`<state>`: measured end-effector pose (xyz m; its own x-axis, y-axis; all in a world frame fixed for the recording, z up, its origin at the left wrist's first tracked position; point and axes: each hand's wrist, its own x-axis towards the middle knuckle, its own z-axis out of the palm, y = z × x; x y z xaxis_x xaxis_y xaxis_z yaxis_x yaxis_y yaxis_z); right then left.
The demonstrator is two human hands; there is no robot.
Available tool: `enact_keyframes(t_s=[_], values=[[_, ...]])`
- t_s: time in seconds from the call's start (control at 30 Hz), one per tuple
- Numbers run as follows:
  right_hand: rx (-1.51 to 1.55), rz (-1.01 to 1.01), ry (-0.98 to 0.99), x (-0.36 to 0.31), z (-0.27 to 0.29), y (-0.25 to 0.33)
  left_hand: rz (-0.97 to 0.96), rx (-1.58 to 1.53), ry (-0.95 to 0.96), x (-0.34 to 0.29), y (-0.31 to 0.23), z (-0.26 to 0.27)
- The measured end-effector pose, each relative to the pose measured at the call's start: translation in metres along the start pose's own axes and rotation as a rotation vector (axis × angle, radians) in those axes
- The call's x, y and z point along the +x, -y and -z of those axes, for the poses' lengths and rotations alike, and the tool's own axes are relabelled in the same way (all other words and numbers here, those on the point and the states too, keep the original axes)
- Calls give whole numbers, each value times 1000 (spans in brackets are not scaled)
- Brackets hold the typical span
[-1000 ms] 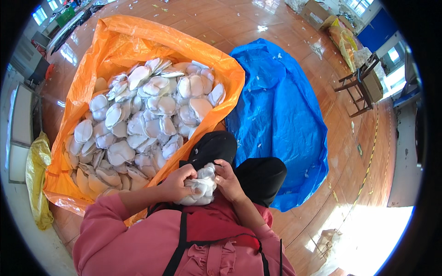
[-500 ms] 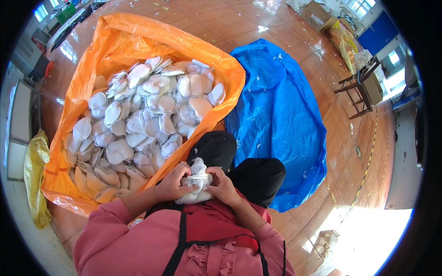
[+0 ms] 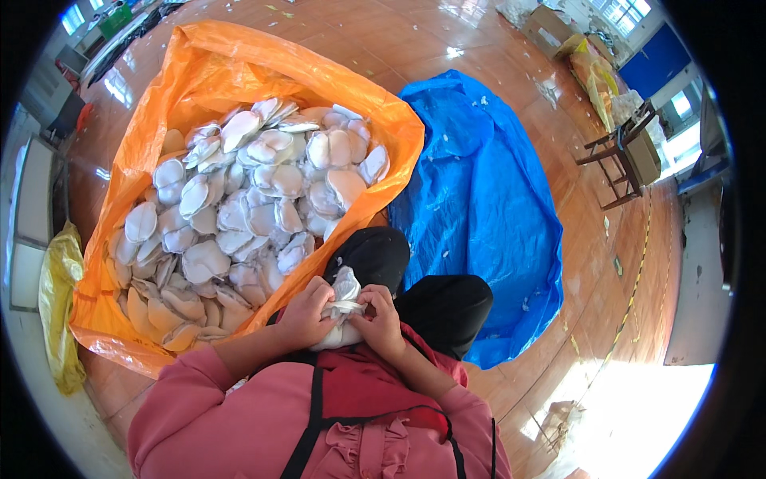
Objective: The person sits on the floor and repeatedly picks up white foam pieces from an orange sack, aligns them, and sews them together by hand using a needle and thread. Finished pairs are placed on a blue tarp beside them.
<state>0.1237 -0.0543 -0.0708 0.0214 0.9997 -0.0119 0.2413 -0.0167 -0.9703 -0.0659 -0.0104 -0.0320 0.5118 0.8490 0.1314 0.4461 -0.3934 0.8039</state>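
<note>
In my lap, in front of my knees, I hold a white wrapped bundle (image 3: pixel 345 285) with both hands. Its top is gathered into a bunched tuft, with a band of white material around the neck. My left hand (image 3: pixel 306 313) pinches the bundle's left side at the band. Closed on the band's right side is my right hand (image 3: pixel 381 323). The bundle's rounded lower part shows between the hands; what is inside is hidden. Beyond my left arm, many pale, rounded pads (image 3: pixel 206 262) lie heaped in an open orange plastic sack (image 3: pixel 215 41), many grouped in thin clear wrapping.
A blue plastic sack (image 3: pixel 487 215) lies spread on the tiled floor (image 3: pixel 383 48) to the right. Farther right stands a wooden chair (image 3: pixel 624 160). A yellow sack (image 3: pixel 60 311) rests at the left wall. Cardboard boxes (image 3: pixel 550 28) stand at the far right.
Both hands have shifted slightly on the bundle, and its gathered top stands up more and sits a little higher. My right hand has turned inward over the band. The sacks stay put.
</note>
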Motion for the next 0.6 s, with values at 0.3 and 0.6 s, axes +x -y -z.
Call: enact_keyframes(t_s=[0.3,0.6], values=[[21,147,63,15,6,-13,26,54,-132,5,1,-13],[-83,355,172,15,13,-4,73,63,-176,-4,1,-20]])
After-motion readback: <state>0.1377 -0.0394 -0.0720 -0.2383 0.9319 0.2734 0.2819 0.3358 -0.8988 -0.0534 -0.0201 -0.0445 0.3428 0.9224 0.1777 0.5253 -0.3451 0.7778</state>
